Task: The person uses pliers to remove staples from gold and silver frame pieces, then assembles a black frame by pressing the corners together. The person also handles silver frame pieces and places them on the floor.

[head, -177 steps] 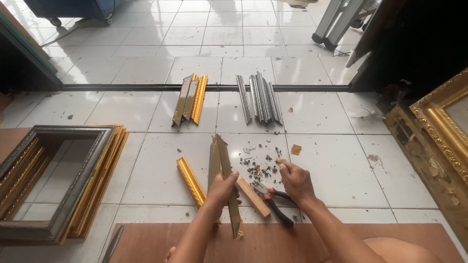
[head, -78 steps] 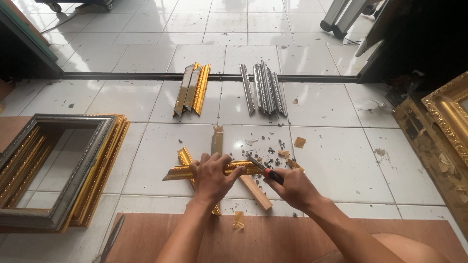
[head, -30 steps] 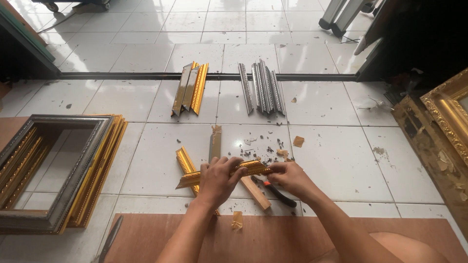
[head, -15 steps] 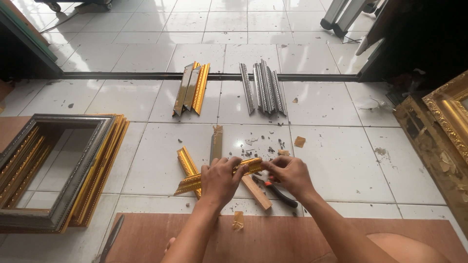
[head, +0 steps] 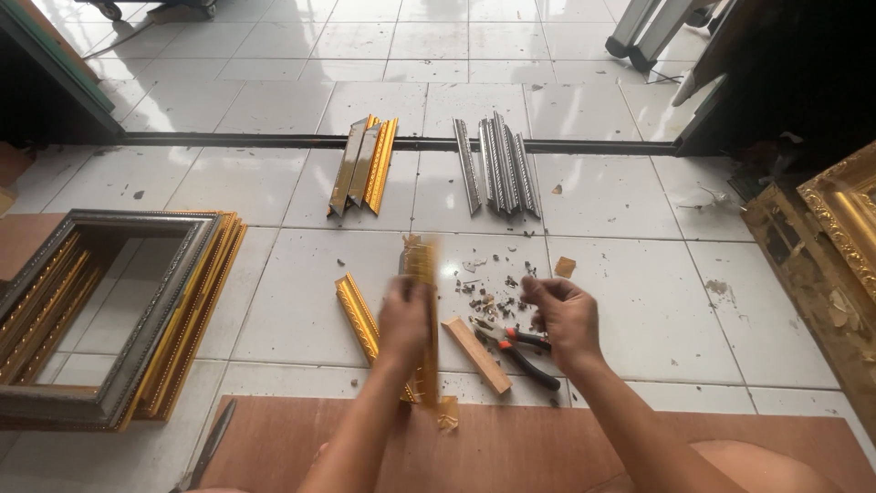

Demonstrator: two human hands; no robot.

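On the floor tiles near the board's edge, left hand grips a gold moulding upright at mid-length; stiff, light, its gilt likely chips. Right hand hovers loosely curled, empty, above pliers

The gold strip in the left hand is smeared by motion, so its profile and ends can't be made out, and the hand covers its middle. The right hand hides the head of the pliers; whether its fingertips pinch anything is too small to tell. The scraps on the tile are too tiny to identify. The stacked frames run off the left edge, and the ornate gold frame is cut by the right edge. A dark flat tool at the board's corner leaves the bottom edge.
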